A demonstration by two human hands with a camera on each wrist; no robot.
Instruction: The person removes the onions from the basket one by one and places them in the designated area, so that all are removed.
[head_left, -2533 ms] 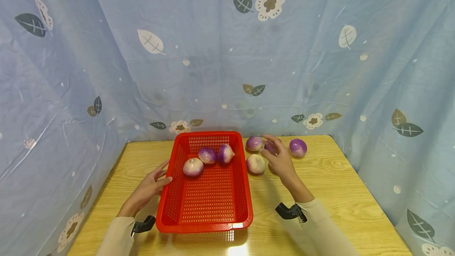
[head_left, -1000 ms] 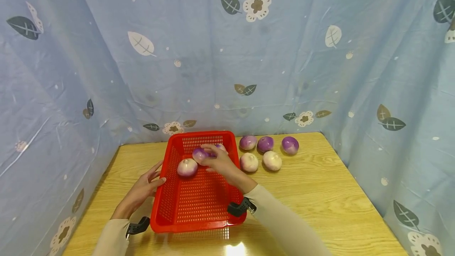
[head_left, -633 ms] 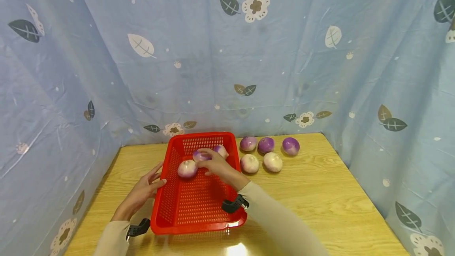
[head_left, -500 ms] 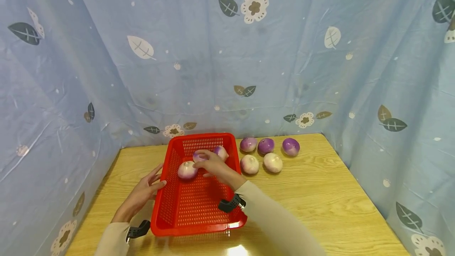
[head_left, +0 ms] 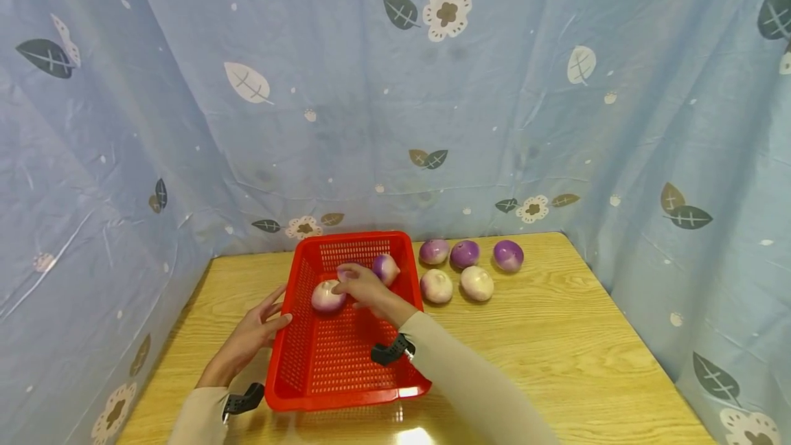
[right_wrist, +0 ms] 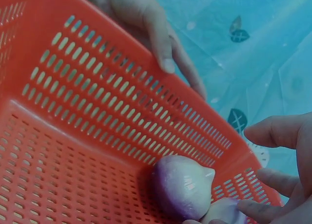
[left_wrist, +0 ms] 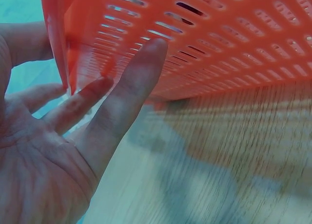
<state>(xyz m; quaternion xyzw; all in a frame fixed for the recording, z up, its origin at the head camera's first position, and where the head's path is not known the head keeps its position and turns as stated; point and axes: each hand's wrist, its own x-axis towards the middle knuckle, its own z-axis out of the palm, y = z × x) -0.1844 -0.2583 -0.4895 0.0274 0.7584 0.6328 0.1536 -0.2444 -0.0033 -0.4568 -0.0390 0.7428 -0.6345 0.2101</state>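
Observation:
My left hand (head_left: 250, 338) holds the left rim of a red perforated basket (head_left: 349, 404); its thumb laps over the rim and its fingers lie along the outer wall. Inside sit three glossy purple-and-white onions: a left onion (head_left: 329, 296), a middle onion (head_left: 350, 272) and a right onion (head_left: 386, 268). My right hand (head_left: 369, 290) hovers over the middle one, hiding part of it. In the right wrist view this hand's fingers (right_wrist: 273, 131) are spread apart, fingertips close to the middle onion (right_wrist: 225, 212), beside the pointed left onion (right_wrist: 183, 187).
Several more onions lie on the wooden table (head_left: 544, 335) right of the basket, among them a white onion (head_left: 477, 283) and a purple onion (head_left: 509, 255). A blue floral curtain (head_left: 346, 88) hangs behind the table and along both sides.
My right hand has moved left from the onions on the table into the basket, then slightly further left and nearer. The left hand keeps its place; the same three onions sit in the basket.

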